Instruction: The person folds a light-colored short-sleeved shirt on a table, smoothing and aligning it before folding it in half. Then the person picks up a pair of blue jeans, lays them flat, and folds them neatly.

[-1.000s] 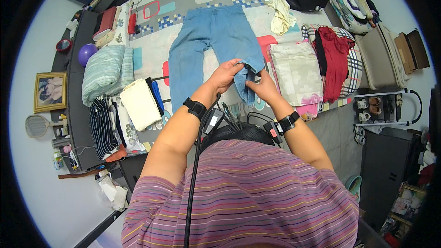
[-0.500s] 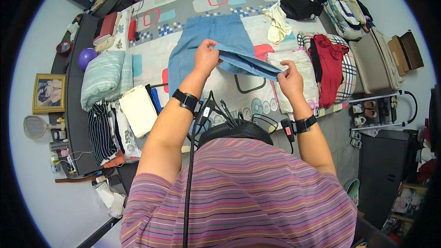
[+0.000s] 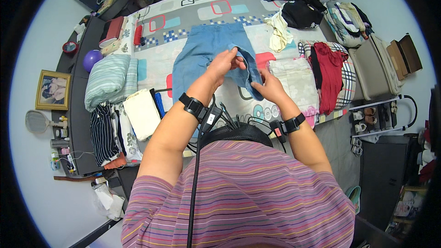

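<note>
On the patterned bedspread (image 3: 202,9) lie soft blue denim jeans (image 3: 202,50), flat and limp, one leg folded back toward the waist. Left hand (image 3: 223,63) pinches the folded hem between thumb and curled fingers; right hand (image 3: 267,87) grips the same thick fold lower down, fingers closed around the cloth. Just beside the jeans sits a cream folded stack (image 3: 294,80), then a crumpled red garment (image 3: 330,71). Ribbed striped bedding (image 3: 108,80) rests left.
</note>
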The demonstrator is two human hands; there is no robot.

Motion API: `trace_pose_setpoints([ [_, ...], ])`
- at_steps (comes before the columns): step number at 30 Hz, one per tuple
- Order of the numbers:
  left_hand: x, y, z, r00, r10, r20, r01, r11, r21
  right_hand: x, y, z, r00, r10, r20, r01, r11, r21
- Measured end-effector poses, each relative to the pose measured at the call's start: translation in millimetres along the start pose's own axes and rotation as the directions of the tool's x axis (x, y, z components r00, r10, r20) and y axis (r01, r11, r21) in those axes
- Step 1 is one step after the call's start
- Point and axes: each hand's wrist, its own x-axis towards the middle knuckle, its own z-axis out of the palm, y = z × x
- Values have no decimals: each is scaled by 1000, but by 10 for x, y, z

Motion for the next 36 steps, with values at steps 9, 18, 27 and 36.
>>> trace_pose_setpoints([
  [9,-222,45,32,984,60,171,-57,998,-19,267,-68,269,970,-89,-226,170,914,367],
  [18,-484,-16,28,871,389,299,-484,782,393,353,-228,119,962,229,-150,-23,614,789],
  [27,-378,-290,-92,915,392,-96,-230,701,675,398,-239,-20,958,230,-172,-5,613,790],
  [36,-342,-142,-136,986,5,-166,14,993,115,252,-30,54,997,26,79,-50,946,320],
])
